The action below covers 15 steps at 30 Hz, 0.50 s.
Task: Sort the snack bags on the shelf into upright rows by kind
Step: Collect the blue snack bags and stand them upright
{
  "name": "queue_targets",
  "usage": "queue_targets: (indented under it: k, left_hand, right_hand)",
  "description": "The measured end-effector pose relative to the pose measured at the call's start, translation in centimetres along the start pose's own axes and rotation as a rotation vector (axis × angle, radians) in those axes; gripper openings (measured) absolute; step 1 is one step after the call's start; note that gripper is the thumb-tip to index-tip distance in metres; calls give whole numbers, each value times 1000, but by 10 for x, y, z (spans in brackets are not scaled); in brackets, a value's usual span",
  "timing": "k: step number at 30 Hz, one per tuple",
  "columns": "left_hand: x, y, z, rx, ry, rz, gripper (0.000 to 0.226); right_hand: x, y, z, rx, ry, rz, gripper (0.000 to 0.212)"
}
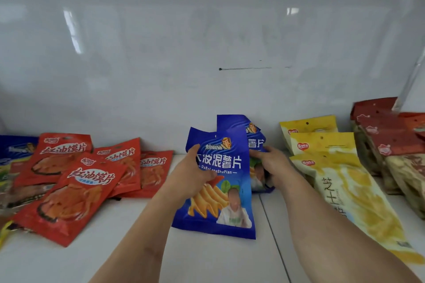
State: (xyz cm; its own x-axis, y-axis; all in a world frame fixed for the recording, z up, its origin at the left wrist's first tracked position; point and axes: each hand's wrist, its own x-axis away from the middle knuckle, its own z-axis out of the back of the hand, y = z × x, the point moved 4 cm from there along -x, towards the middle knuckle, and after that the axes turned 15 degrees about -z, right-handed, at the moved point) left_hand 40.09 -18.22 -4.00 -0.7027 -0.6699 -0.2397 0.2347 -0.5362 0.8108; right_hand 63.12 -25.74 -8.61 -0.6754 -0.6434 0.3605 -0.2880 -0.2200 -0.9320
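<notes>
**Two blue bags in your hands**

Your left hand grips the front blue bag, thumb curled over its face. The bag leans back, its bottom edge on the white shelf. Your right hand holds the second blue bag just behind the front one, fingers curled on it. Left of the front blue bag, red bags lie in a loose pile. Right of it, yellow bags lean in a row, with dark red bags beyond them.
</notes>
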Motion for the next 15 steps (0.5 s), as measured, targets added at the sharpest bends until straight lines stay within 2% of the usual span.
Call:
queue_targets:
  k: [6, 9, 12, 15]
  left_hand:
    - [-9, -1, -32, -25, 22, -36, 63]
    - [-11, -1, -44, -32, 39, -52, 68]
    - [-15, -5, -52, -97, 70, -63, 85]
    - [-16, -10, -59, -32, 70, -48, 87]
  right_hand:
    - [-3, -3, 7, 25, 27, -41, 56]
    - [0, -5, 5, -4, -4, -123, 67]
    - [4, -8, 2, 67, -79, -51, 63]
    - [6, -10, 3, 122, -123, 65, 50]
